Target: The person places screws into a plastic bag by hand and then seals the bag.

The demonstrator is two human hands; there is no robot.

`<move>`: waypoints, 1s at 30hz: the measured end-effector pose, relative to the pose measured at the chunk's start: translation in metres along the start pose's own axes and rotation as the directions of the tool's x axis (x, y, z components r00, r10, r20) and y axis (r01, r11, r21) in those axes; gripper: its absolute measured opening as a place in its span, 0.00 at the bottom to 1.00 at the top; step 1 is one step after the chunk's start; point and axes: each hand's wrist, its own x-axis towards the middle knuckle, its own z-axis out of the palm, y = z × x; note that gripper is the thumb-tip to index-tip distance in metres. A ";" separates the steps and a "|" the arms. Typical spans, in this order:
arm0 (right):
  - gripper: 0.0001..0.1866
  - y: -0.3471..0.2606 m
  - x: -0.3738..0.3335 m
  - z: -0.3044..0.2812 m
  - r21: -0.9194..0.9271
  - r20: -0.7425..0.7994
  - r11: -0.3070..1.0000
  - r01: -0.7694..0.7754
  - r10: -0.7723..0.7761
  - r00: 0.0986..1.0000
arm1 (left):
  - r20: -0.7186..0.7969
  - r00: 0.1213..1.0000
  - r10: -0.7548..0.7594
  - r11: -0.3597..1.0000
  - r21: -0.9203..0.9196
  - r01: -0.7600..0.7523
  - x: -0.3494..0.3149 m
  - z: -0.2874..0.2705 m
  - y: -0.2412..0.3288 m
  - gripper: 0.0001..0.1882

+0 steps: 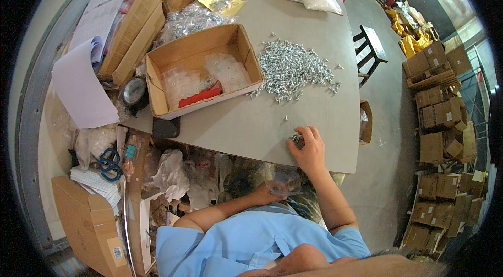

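Few screws (297, 139) at once, best moved gently — with right hand (309, 152) curled round them and, seven o'clock from there, left hand (266, 193) clamped on bag (289, 180).

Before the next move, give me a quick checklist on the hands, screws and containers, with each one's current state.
1. Right hand at the small silvery metal screws between thumb and fingers: ok.
2. Those screws firmly gripped: cannot tell; the fingers partly cover them.
3. Left hand holding the clear, thin plastic item near the table edge: ok, though its contents cannot be told.
4. Large pile of silvery metal screws on the grey tabletop, uncovered: ok.
5. All screws gathered in the pile: not ok; a single loose screw lies apart.
6. Brown, rectangular cardboard box open on top: ok.
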 end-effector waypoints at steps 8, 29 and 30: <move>0.08 0.001 -0.002 -0.002 -0.040 0.061 0.991 0.126 -0.123 0.990 | 0.008 0.991 -0.130 0.981 0.144 0.128 0.001 -0.003 0.006 0.20; 0.10 0.029 0.104 0.012 -0.086 0.098 0.979 0.186 -0.178 0.979 | 0.081 0.989 -0.123 0.992 0.019 0.122 0.000 -0.002 -0.029 0.26; 0.10 0.031 0.102 0.011 -0.110 0.094 0.978 0.177 -0.167 0.982 | 0.083 0.987 -0.138 0.990 0.018 0.137 0.000 -0.002 -0.026 0.26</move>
